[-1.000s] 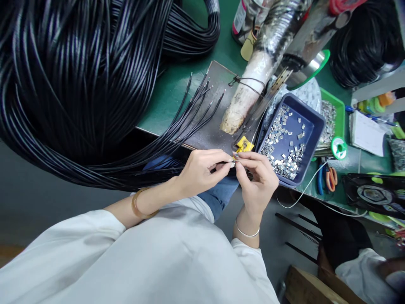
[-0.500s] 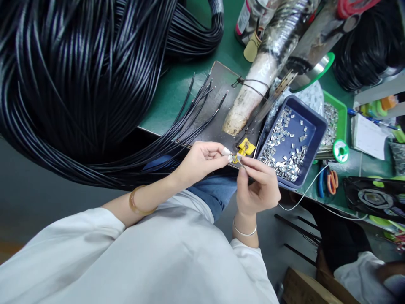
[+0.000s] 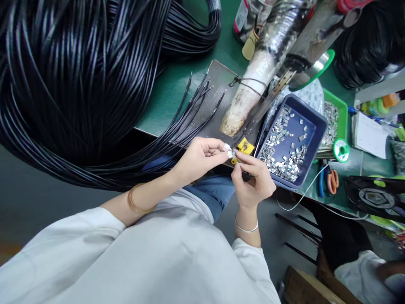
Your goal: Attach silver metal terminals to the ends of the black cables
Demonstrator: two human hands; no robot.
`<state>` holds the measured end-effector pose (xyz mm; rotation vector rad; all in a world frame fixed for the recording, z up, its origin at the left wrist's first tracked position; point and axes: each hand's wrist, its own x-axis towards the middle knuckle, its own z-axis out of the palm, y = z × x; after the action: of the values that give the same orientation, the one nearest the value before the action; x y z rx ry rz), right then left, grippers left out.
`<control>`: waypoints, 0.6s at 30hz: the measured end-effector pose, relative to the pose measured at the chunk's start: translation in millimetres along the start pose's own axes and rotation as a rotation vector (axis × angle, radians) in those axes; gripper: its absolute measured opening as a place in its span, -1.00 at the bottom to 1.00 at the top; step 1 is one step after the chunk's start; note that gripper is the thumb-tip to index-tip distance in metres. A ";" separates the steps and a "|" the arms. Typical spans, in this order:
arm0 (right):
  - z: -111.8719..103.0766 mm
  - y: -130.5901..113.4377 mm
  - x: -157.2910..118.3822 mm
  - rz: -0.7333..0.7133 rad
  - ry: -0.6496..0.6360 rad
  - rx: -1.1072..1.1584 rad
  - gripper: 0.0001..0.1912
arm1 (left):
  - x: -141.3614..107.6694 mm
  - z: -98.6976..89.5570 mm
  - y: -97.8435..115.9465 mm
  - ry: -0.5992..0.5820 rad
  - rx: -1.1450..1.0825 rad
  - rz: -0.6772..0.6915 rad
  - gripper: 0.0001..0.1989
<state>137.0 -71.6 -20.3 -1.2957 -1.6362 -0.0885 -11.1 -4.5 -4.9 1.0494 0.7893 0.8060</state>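
My left hand (image 3: 205,155), with white coverings on its thumb and fingertip, pinches a small silvery metal piece (image 3: 233,154). From the other side, my right hand (image 3: 254,179) brings its closed thumb and forefinger up against that piece; whatever lies between them is too small to make out. Just beyond the fingertips is a yellow piece (image 3: 246,146) with dark marks, at the front edge of a dark board (image 3: 218,78). To the right of my hands stands a blue tray (image 3: 311,114) holding many small metal shells.
A large bundle of black cables (image 3: 79,76) fills the left, its ends lying on the board. A wrapped white tube (image 3: 242,101) slants over it. Behind the tray are a green tray (image 3: 342,116) and a solder spool (image 3: 341,150). Orange-handled pliers (image 3: 333,181) lie right; another person sits beyond.
My right hand has shifted slightly left and its fingertips have changed position at the metal piece. My left hand keeps its pinch, almost in place. The view has moved slightly.
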 end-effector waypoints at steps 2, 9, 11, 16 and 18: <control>1.0 1.3 0.1 -0.023 0.007 -0.005 -0.77 | 1.0 0.7 2.5 0.003 0.009 -0.002 -0.87; 6.9 -0.3 0.8 0.086 0.050 0.056 -0.77 | 5.5 3.9 8.5 0.025 0.041 0.025 -0.89; 7.1 -0.6 1.4 0.124 0.035 0.053 -0.80 | 6.5 4.4 9.0 0.033 0.062 0.032 -0.89; 6.7 -1.5 5.6 0.135 0.019 0.036 -0.83 | 7.2 5.1 10.4 0.049 0.071 0.046 -0.91; 6.4 -3.0 8.2 0.118 0.018 0.017 -0.83 | 7.0 5.3 11.6 0.054 0.065 0.054 -0.91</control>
<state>131.2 -63.4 -16.0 -1.3714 -1.5382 -0.0141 -5.3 2.5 6.4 1.1147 0.8410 0.8625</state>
